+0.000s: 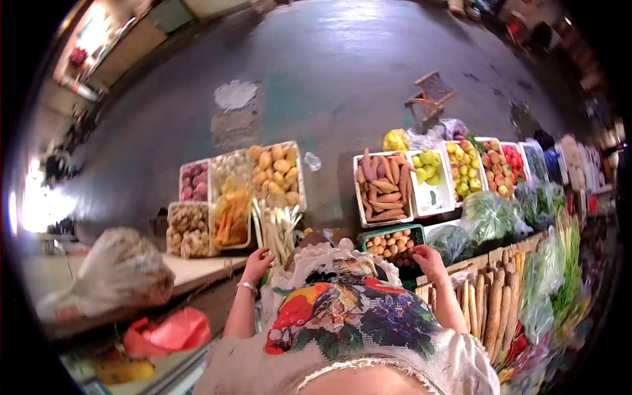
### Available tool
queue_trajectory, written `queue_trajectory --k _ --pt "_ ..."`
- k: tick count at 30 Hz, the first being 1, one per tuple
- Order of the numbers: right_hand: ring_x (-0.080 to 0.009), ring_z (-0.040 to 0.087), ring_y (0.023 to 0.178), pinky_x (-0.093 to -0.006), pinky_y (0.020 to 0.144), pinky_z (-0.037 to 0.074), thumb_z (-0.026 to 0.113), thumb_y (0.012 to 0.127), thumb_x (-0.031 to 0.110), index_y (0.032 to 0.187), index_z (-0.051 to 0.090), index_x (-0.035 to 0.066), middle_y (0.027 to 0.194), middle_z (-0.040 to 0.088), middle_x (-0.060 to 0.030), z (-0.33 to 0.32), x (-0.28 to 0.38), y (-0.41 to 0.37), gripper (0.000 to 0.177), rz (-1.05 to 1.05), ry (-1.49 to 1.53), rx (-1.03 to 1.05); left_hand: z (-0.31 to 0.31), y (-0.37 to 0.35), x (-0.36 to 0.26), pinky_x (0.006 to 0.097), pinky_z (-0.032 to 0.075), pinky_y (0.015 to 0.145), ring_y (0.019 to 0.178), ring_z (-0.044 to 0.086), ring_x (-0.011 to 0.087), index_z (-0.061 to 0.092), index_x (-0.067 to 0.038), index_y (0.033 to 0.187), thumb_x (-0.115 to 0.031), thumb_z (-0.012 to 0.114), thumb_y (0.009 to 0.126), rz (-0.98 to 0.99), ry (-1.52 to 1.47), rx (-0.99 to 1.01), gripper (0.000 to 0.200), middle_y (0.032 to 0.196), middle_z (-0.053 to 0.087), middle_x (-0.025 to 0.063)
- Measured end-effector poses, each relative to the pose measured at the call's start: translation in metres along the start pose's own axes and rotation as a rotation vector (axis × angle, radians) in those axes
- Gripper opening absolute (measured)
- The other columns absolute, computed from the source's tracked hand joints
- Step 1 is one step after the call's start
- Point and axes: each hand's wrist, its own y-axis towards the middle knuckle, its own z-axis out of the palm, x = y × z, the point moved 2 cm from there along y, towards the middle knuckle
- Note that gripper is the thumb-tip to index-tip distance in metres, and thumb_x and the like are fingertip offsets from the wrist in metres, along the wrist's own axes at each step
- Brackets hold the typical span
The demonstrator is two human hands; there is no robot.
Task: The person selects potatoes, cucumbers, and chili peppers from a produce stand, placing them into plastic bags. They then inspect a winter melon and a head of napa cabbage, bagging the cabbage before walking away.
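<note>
My left hand (pixel 259 261), a bracelet at its wrist, hangs beside the bundle of white-stalked leeks (pixel 280 227). Its fingers are loosely bent and apart, with nothing seen in them. On the other side, my right hand (pixel 429 260) is at the right corner of a green crate (pixel 364 238) filled with brown eggs (pixel 393 244). Its fingers point toward the eggs, slightly spread, and hold nothing visible. Directly behind the eggs is a white box of sweet potatoes (pixel 383 187).
Potatoes (pixel 275 171), garlic (pixel 232 166) and ginger (pixel 189 232) fill boxes on the left. Pears (pixel 428 166), apples (pixel 464 168), bagged cabbage (pixel 488 214) and long yams (pixel 495 306) stand right. A folding stool (pixel 431 99) is on the floor beyond.
</note>
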Motion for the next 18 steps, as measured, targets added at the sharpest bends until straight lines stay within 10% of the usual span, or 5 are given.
queue_trajectory --k 10,14,18 --pt "-0.0256 0.068 0.088 -0.0351 0.08 0.052 0.067 0.081 0.022 0.11 0.067 0.003 0.094 0.07 -0.0161 -0.013 0.01 0.129 0.034 0.069 -0.093 0.01 -0.017 0.105 -0.038 0.0247 0.047 0.058 0.062 0.059 0.0126 0.058 0.004 0.122 -0.014 0.067 0.085 0.038 -0.104 -0.013 0.043 0.08 0.061 0.0046" --pt "-0.0238 0.067 0.086 -0.034 0.079 0.052 0.066 0.083 0.023 0.109 0.067 0.005 0.092 0.071 -0.0131 0.017 0.027 0.235 0.032 0.06 -0.056 -0.007 -0.042 0.165 -0.084 0.0245 0.037 0.039 0.052 0.052 0.0079 0.056 0.0 0.12 -0.017 0.068 0.086 -0.002 -0.11 0.014 0.039 0.074 0.059 0.0008" --pt "-0.0212 0.067 0.084 -0.0326 0.077 0.052 0.068 0.083 0.024 0.111 0.068 0.005 0.093 0.071 -0.0115 0.039 0.055 0.349 0.033 0.048 -0.014 0.069 -0.076 0.301 -0.061 0.0257 0.048 0.058 0.065 0.058 0.0125 0.065 0.003 0.11 -0.017 0.068 0.085 0.176 -0.197 -0.045 0.032 0.086 0.066 0.0042"
